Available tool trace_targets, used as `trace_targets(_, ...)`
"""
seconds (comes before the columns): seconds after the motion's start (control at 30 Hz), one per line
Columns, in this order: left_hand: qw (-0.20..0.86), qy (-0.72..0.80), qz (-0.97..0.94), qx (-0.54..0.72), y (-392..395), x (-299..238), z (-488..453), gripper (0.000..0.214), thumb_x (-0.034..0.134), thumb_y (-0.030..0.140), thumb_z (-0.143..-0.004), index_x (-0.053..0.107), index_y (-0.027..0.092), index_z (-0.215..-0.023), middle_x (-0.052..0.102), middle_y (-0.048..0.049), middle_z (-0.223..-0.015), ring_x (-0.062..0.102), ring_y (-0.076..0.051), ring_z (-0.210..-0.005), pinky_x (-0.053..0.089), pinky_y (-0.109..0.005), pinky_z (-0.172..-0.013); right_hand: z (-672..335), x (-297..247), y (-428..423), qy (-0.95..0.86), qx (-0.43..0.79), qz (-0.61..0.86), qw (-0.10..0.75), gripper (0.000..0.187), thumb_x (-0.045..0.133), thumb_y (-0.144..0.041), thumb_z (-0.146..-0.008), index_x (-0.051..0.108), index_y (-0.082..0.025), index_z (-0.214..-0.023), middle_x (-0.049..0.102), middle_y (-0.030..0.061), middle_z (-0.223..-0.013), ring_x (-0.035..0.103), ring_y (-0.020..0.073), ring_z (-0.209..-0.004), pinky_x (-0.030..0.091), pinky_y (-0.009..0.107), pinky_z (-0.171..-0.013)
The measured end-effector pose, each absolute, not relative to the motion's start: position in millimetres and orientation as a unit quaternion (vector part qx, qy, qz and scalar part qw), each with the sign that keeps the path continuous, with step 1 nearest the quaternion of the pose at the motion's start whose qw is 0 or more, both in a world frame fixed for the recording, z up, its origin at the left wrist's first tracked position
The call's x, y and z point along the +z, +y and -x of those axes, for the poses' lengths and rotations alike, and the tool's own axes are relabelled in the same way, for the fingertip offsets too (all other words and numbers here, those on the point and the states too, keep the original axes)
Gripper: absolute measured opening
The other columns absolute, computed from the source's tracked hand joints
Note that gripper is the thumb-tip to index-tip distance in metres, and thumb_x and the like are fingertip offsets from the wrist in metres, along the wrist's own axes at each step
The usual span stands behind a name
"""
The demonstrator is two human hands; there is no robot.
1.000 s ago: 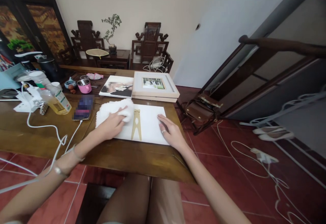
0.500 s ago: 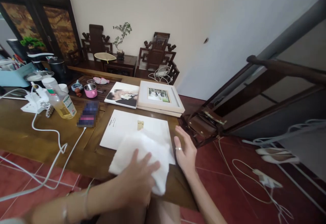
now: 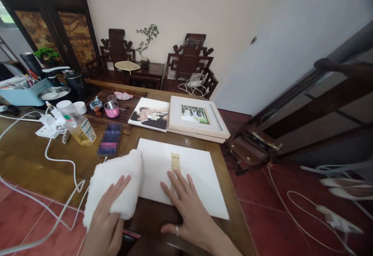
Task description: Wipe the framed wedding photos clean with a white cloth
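A white fluffy towel [image 3: 116, 182] hangs over the table's front edge and the left side of the white panel [image 3: 198, 182]. My left hand [image 3: 112, 205] grips it, fingers lying along its top. The panel lies flat on the table, a small gold-coloured metal piece [image 3: 175, 159] at its middle. My right hand [image 3: 186, 209] rests on the panel with spread fingers, covering the lower part of the metal piece. It wears a ring and holds nothing.
Behind the panel lie a photo print [image 3: 150, 114] and a framed photo [image 3: 198, 116] stacked on another frame. To the left are a blurred phone [image 3: 110, 139], a bottle of yellow liquid [image 3: 78, 126], a pink cup [image 3: 111, 110], a power strip [image 3: 48, 129] and white cables [image 3: 74, 166].
My left hand has carried the towel from the panel's middle to its left side. My right hand has moved from beside the right edge onto the panel. The view has shifted slightly.
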State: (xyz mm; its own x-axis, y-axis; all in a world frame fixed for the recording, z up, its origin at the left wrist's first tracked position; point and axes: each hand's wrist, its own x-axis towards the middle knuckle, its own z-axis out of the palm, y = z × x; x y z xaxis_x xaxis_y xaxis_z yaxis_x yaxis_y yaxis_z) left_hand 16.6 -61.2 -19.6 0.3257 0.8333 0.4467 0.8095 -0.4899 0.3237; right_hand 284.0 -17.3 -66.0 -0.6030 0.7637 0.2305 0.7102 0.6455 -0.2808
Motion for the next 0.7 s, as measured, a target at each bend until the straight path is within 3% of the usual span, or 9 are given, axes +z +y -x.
trace_targets(0.13,0.048,0.491,-0.818,0.295,-55.8,-26.8,-19.1,0.046,0.038,0.004,-0.085,0.051,0.026,-0.124,0.037,-0.0026,-0.153,0.032,-0.022,-0.142,0.035,-0.048,-0.116,-301.4,-73.4,-49.8,-0.896,0.053,0.406,0.17,0.098,0.072,-0.069,-0.062,0.041,-0.025,-0.145,0.026,0.0177,-0.157,0.013,0.0444,-0.144,0.018,0.073,-0.109)
trace_targets(0.23,0.069,0.483,-0.821,0.297,-50.9,-30.2,-20.0,0.039,0.038,0.004,-0.085,0.058,0.023,-0.113,0.037,-0.004,-0.152,0.032,-0.023,-0.142,0.033,-0.051,-0.116,-305.8,-83.4,-73.4,-0.897,0.008,0.407,0.171,0.086,0.078,-0.051,-0.063,0.049,-0.021,-0.139,0.034,0.0188,-0.153,0.013,0.0445,-0.144,0.016,0.074,-0.11)
trace_targets(0.33,0.09,0.485,-0.817,0.298,-48.7,-30.6,-19.7,0.032,0.039,0.005,-0.085,0.063,0.02,-0.099,0.037,-0.0045,-0.152,0.032,-0.023,-0.142,0.031,-0.052,-0.117,-307.6,-90.8,-92.8,-0.894,-0.049,0.4,0.196,0.066,0.068,-0.021,-0.072,0.052,-0.017,-0.136,0.04,0.0173,-0.149,0.016,0.0429,-0.144,0.019,0.072,-0.111)
trace_targets(0.43,0.104,0.495,-0.811,0.295,-48.6,-29.5,-17.6,0.03,0.039,0.007,-0.086,0.065,0.02,-0.09,0.038,-0.0031,-0.151,0.032,-0.022,-0.142,0.03,-0.052,-0.117,-315.7,-83.3,-105.3,-0.899,-0.102,0.37,0.212,0.059,0.052,-0.004,-0.076,0.055,-0.017,-0.133,0.05,0.0142,-0.143,0.026,0.0406,-0.141,0.031,0.069,-0.108)
trace_targets(0.57,0.114,0.503,-0.806,0.292,-47.1,-29.8,-14.0,0.029,0.038,0.008,-0.087,0.063,0.021,-0.081,0.041,-0.0014,-0.149,0.033,-0.021,-0.142,0.032,-0.049,-0.117,-339.9,-40.4,-105.7,-0.917,-0.122,0.324,0.199,0.048,0.046,-0.012,-0.087,0.055,-0.016,-0.134,0.059,0.0114,-0.133,0.044,0.0353,-0.132,0.054,0.051,-0.097)
trace_targets(0.7,0.12,0.501,-0.817,0.258,-43.7,-34.1,-16.6,0.031,0.035,0.007,-0.087,0.061,0.019,-0.076,0.041,-0.0043,-0.149,0.031,-0.022,-0.143,0.03,-0.053,-0.117,-368.2,1.7,-107.9,-0.911,-0.026,0.329,0.247,0.042,0.051,-0.029,-0.092,0.057,-0.021,-0.133,0.065,0.006,-0.126,0.061,0.0282,-0.117,0.061,0.036,-0.088)
